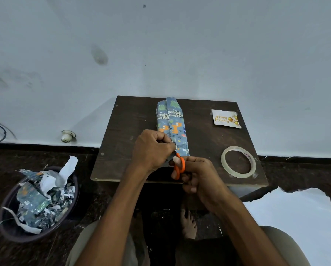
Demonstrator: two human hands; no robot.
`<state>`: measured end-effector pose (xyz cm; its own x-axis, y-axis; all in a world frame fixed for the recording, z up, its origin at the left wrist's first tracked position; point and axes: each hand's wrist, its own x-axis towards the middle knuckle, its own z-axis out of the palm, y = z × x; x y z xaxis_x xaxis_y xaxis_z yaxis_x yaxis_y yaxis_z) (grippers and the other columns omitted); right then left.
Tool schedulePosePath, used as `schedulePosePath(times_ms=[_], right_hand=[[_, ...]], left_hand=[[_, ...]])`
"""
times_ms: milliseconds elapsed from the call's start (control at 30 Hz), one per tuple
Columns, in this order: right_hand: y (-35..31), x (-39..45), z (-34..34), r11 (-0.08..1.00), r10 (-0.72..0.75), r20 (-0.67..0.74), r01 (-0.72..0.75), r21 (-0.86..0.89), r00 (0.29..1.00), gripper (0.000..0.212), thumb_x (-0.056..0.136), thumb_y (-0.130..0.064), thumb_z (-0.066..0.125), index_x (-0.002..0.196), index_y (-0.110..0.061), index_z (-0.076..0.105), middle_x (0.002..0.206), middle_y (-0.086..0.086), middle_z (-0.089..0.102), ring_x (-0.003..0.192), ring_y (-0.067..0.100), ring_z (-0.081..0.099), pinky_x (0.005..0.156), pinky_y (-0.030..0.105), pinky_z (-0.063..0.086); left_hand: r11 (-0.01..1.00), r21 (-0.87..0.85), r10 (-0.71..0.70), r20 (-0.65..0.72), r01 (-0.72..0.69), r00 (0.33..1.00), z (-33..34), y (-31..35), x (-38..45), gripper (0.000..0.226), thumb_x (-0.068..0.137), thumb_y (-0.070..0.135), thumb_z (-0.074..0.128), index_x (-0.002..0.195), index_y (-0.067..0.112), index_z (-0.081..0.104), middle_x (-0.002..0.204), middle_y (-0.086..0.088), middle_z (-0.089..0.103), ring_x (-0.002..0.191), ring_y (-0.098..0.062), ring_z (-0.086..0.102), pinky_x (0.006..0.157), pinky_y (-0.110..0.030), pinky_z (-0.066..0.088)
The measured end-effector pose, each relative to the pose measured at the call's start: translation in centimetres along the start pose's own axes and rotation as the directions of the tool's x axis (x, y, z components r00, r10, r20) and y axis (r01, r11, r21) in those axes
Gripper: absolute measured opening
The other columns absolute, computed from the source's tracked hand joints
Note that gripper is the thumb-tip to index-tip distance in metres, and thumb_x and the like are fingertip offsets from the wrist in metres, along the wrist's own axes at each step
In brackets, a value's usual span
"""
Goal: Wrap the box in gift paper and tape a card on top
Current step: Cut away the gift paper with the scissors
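Seated person's knees at the bottom edge, forearms reaching up to frame centre. Lower left: a dark bin (70, 212) heaped with gift-paper offcuts (43, 198); lower right: a pale torn sheet (295, 217) on the floor. Just below centre, the right hand (197, 175) has thumb and fingers curled through the orange loops of the scissors (179, 166), blades pointing up-frame into the paper; how far the blades are parted cannot be told. Immediately left of it, the left hand (153, 148) pinches the near edge of the gift paper (182, 143) with curled fingers, holding it taut at the cut. The box (170, 120), long and narrow, lies at centre frame on the dark wooden table (122, 150), running away from the viewer; patterned paper already covers its long faces, with a strip standing proud along the top and past the far end. Right of centre, near the table's near-right corner, a roll of clear tape (238, 162) lies flat. Upper right of the table, the "Happy Birthday" card (226, 119) lies well apart from the box. Judged progress: body wrapped, near-end surplus being trimmed; end folds, taping and card fixing appear still to do
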<state>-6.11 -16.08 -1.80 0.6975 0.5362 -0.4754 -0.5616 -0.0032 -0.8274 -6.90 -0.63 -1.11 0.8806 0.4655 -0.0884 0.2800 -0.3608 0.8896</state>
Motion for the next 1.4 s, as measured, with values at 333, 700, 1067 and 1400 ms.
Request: schedulePosePath(times_ms=[333, 700, 1067, 1400], right_hand=[[0.2, -0.1, 0.1, 1.000, -0.023, -0.048, 0.023, -0.007, 0.999, 0.023, 0.085, -0.016, 0.075, 0.096, 0.004, 0.071, 0.068, 0.011, 0.066, 0.046, 0.005, 0.039, 0.035, 0.015, 0.027], [-0.6, -0.4, -0.4, 0.998, -0.030, -0.076, 0.025, -0.059, 0.997, 0.012, 0.086, -0.010, 0.074, 0.091, 0.001, 0.074, 0.065, 0.012, 0.065, 0.055, 0.015, 0.039, 0.034, 0.015, 0.025], [-0.6, -0.4, -0.9, 0.996, -0.025, -0.071, 0.019, -0.083, 0.997, 0.016, 0.086, -0.010, 0.075, 0.096, 0.003, 0.074, 0.067, 0.012, 0.065, 0.049, 0.010, 0.042, 0.035, 0.016, 0.026], [-0.8, -0.1, -1.1, 1.000, -0.010, 0.007, 0.010, -0.028, 1.000, 0.053, 0.065, -0.024, 0.077, 0.104, 0.011, 0.070, 0.066, 0.011, 0.062, 0.055, 0.013, 0.035, 0.034, 0.015, 0.025]], left_hand=[[1.000, -0.001, -0.009, 0.000, 0.009, 1.000, 0.0, 0.4, -0.2, 0.024, 0.075, 0.010, 0.074, 0.054, 0.020, 0.070, 0.067, 0.010, 0.072, 0.073, -0.012, 0.070, 0.069, -0.037, 0.056], [0.998, -0.061, -0.023, 0.055, 0.026, 0.998, -0.4, -0.1, 0.3, 0.031, 0.085, 0.012, 0.071, 0.054, 0.017, 0.069, 0.060, 0.005, 0.069, 0.065, -0.011, 0.067, 0.062, -0.036, 0.050], [0.962, 0.271, 0.057, -0.081, -0.033, 0.995, 1.1, 0.6, 0.9, 0.026, 0.091, 0.039, 0.070, 0.071, 0.022, 0.067, 0.079, 0.011, 0.072, 0.074, -0.008, 0.065, 0.056, -0.022, 0.039], [0.952, 0.303, 0.065, -0.046, -0.048, 0.997, 0.9, 0.6, 1.0, 0.036, 0.097, 0.031, 0.063, 0.063, 0.024, 0.052, 0.083, 0.008, 0.066, 0.077, -0.010, 0.060, 0.054, -0.019, 0.033]])
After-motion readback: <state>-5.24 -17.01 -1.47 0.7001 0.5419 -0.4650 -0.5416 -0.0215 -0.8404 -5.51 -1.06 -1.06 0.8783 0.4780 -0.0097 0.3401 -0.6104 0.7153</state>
